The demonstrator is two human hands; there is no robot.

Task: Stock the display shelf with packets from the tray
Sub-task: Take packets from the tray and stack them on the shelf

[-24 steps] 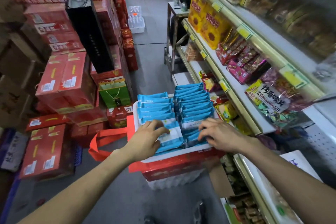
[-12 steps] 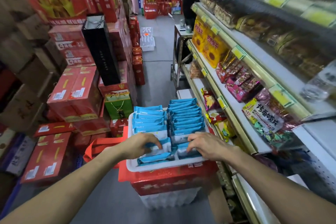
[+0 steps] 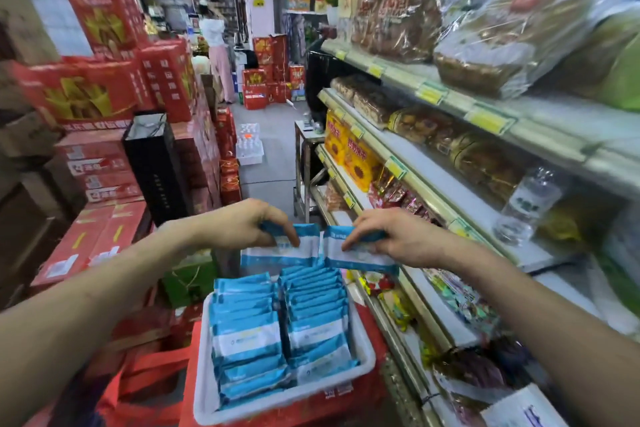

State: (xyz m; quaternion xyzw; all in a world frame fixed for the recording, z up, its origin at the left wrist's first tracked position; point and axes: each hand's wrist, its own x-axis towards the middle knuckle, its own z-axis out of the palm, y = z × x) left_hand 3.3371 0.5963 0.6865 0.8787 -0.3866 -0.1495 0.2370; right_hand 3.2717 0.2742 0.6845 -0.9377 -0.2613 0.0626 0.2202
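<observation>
A white tray (image 3: 204, 388) sits on a red carton low in the aisle, filled with two rows of blue-and-white packets (image 3: 280, 329). My left hand (image 3: 239, 225) pinches a blue-and-white packet (image 3: 282, 250) by its top edge, lifted above the tray. My right hand (image 3: 398, 237) grips a second blue-and-white packet (image 3: 356, 256) the same way, right beside the first. Both packets hang in the air between the tray and the display shelf (image 3: 429, 208) on the right.
The shelf rack on the right holds sunflower-print yellow packs (image 3: 346, 149), bagged baked goods (image 3: 415, 21), red snack packs and a water bottle (image 3: 526, 208). Red cartons (image 3: 104, 87) and a black bag (image 3: 156, 163) are stacked on the left. A person (image 3: 218, 55) stands far down the aisle.
Both hands have risen out of the tray, each lifting a packet. The view has tilted up, showing more of the aisle and the upper shelves.
</observation>
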